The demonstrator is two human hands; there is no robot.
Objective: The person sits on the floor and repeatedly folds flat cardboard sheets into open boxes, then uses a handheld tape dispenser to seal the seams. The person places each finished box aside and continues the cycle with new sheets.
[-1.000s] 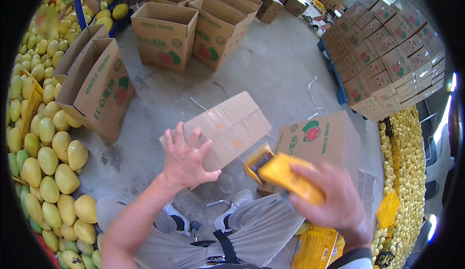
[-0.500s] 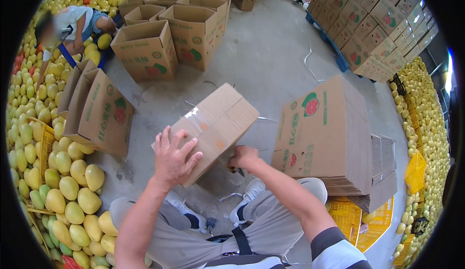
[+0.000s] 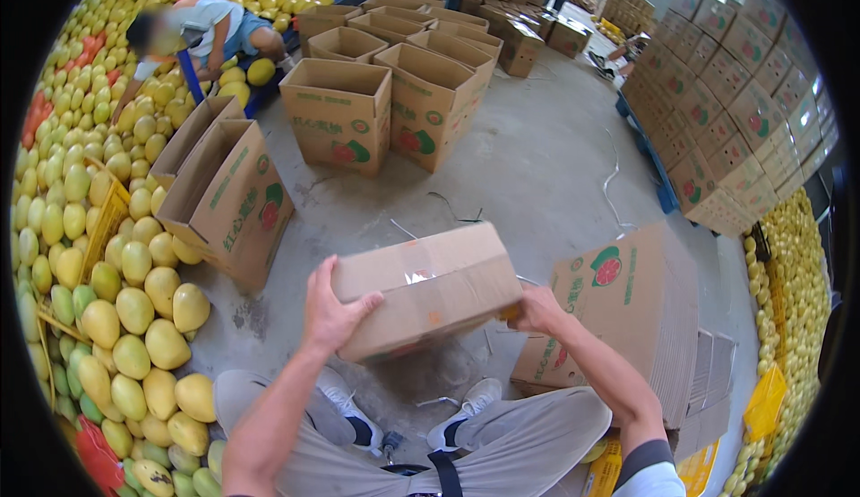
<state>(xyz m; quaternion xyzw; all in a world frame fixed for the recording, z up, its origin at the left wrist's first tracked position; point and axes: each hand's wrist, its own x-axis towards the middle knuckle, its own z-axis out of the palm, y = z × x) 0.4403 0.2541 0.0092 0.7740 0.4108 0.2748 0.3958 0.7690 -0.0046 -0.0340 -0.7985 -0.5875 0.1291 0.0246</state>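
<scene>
A taped cardboard box [image 3: 430, 287] is tilted in front of me, between my two hands. My left hand [image 3: 333, 309] grips its left end, with the thumb on the top and the fingers round the end. At the right end, my right hand [image 3: 537, 309] is closed against the side of the box. A little of a small yellow-and-dark tool shows under its fingers; most of it is hidden. Clear tape shines along the box's top seam.
Open cardboard boxes [image 3: 336, 112] stand ahead, and two more [image 3: 235, 201] at the left. Yellow pomelos [image 3: 134, 309] are heaped along the left. Flattened cartons [image 3: 618, 300] are stacked on the right. Farther right rises a pallet of packed boxes [image 3: 735, 121]. A person [image 3: 215, 27] crouches at far left.
The box has turned and tipped, its long side now lying more crosswise to me. My right hand has moved right and up to its right end. My left hand has shifted to the left end.
</scene>
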